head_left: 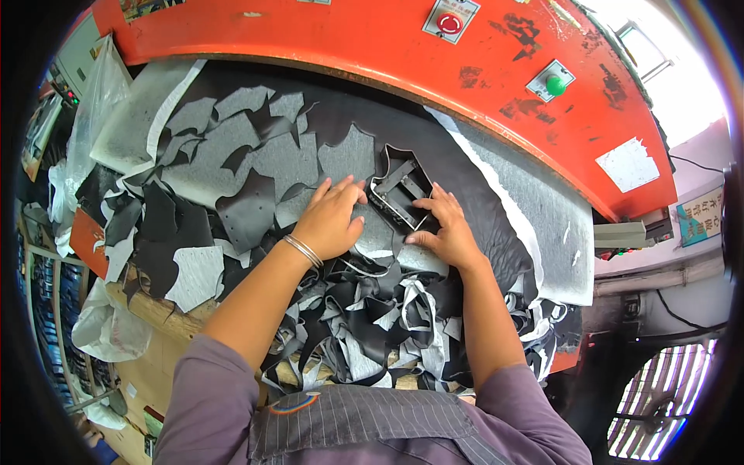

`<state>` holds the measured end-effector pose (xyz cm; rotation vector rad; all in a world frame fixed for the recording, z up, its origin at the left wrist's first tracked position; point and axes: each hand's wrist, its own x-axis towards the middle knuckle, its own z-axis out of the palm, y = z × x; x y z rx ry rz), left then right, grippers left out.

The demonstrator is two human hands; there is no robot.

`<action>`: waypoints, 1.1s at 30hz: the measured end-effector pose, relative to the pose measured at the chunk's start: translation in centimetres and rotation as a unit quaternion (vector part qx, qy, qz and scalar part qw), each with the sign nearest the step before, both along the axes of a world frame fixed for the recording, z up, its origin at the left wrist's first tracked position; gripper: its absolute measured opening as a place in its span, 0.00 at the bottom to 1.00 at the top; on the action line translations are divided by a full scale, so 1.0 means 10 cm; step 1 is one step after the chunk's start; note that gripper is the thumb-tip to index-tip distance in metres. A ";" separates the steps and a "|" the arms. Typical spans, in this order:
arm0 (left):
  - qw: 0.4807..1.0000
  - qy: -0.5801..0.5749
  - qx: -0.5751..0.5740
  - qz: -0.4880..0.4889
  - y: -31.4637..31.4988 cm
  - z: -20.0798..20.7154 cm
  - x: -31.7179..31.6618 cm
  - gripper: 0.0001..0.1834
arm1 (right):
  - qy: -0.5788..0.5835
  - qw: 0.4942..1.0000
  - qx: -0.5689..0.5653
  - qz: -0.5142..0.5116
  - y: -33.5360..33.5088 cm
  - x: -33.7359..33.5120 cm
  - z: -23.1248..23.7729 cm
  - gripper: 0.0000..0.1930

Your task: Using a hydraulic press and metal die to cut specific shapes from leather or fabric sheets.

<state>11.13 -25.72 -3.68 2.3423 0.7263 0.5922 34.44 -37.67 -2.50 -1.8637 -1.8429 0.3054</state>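
Note:
A metal cutting die (401,188), a shaped frame with crossbars, sits on a dark sheet of leather (457,186). My right hand (449,232) grips its lower right edge between thumb and fingers. Just left of the die, my left hand (329,221) lies with fingers apart on the grey backing, holding nothing; two bangles (304,250) circle that wrist. Cut leather pieces (252,209), dark on one face and grey on the other, lie left of it. A heap of curled leather scraps (372,325) is below both hands.
A red machine beam (349,39) spans the far side, with a red button (449,23) and a green button (556,84). A grey-white pad (566,263) shows at right. Plastic bags (97,116) hang at left, near a shelf rack (58,310).

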 end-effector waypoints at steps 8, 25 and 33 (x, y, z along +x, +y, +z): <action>0.999 -0.031 -0.004 -0.040 0.10 -0.10 0.02 0.12 | -0.019 1.000 0.022 0.009 0.07 0.02 -0.06 0.29; 0.998 -0.041 -0.024 -0.029 0.20 -0.17 -0.04 0.13 | -0.021 1.000 0.016 0.000 0.15 -0.05 -0.15 0.29; 0.999 -0.027 -0.007 -0.035 0.21 -0.11 -0.02 0.14 | -0.024 0.999 0.028 0.005 0.15 0.00 -0.13 0.29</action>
